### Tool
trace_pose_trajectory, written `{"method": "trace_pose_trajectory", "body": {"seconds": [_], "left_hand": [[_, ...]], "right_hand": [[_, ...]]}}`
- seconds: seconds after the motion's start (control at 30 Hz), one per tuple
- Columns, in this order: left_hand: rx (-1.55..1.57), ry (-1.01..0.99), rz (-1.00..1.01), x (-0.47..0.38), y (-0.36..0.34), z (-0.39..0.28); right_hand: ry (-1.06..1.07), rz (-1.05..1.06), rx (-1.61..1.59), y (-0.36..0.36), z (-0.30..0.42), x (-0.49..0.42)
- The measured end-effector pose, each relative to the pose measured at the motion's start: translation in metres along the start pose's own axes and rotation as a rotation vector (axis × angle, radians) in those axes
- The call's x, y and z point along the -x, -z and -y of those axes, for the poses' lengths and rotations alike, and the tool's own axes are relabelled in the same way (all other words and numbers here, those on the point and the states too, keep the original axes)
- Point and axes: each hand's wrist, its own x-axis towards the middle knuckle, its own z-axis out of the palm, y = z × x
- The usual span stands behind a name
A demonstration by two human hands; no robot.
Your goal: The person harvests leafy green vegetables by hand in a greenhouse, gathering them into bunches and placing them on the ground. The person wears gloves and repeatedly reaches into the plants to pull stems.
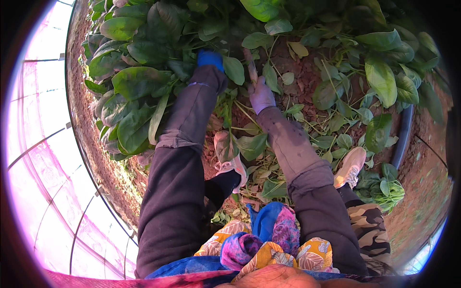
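Observation:
Large-leaved spinach plants [140, 84] stand thick ahead of me and to my left. My left hand [210, 60], in a blue glove, reaches in among them; its fingers are hidden by leaves. Just to its right, my right hand [262, 96], in a pale purple glove, grips the wooden handle [251, 66] of a tool. That handle points away from me, and the tool's far end is lost in shade and foliage. Bare reddish soil [288, 72] shows beside the tool, and a loose-looking leaf [234, 70] hangs between the two hands.
Cut leaves and stems [273, 172] litter the ground between my shoes [351, 167]. At the right, a bunch of spinach [383, 190] lies near a dark hose [402, 136]. Translucent sheeting on a frame [47, 172] rises along the left side.

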Motion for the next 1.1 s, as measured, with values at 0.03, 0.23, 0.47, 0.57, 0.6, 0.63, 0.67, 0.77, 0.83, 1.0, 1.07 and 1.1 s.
{"method": "trace_pose_trajectory", "body": {"seconds": [0.03,0.23,0.47,0.57,0.6,0.63,0.67,0.77,0.83,1.0,1.07,1.1], "left_hand": [[0.031,0.009,-0.064,0.003,-0.001,0.001],[0.192,-0.02,-0.093,0.025,0.004,0.005],[0.273,-0.037,0.087,0.014,0.004,0.007],[0.178,-0.067,-0.13,0.013,-0.004,0.008],[0.191,-0.068,-0.121,0.013,-0.006,0.006],[0.209,-0.07,-0.114,0.012,-0.007,0.004],[0.248,-0.045,-0.041,0.012,-0.008,0.002],[0.294,-0.006,0.087,0.014,-0.004,-0.002],[0.253,-0.021,0.071,0.018,0.002,-0.003],[0.242,-0.114,0.165,0.035,0.013,-0.004],[0.256,-0.115,-0.046,0.041,0.013,-0.004],[0.259,-0.084,-0.304,0.042,0.012,-0.005]], "right_hand": [[-0.001,0.013,-0.014,0.001,-0.002,0.004],[-0.049,0.071,0.016,0.029,-0.022,0.04],[0.069,-0.092,-0.036,0.038,0.006,-0.01],[0.067,-0.054,0.027,0.026,0.012,-0.036],[0.044,-0.051,0.045,0.02,0.01,-0.038],[0.068,-0.072,0.035,0.014,0.006,-0.038],[0.092,-0.115,0.024,0.005,0.005,-0.037],[0.186,-0.207,-0.03,-0.011,-0.001,-0.03],[0.145,-0.136,-0.075,-0.013,-0.005,-0.026],[0.166,-0.048,0.008,-0.01,-0.015,-0.008],[0.119,-0.01,-0.055,-0.008,-0.017,-0.003],[0.085,0.005,-0.063,-0.007,-0.018,-0.001]]}}
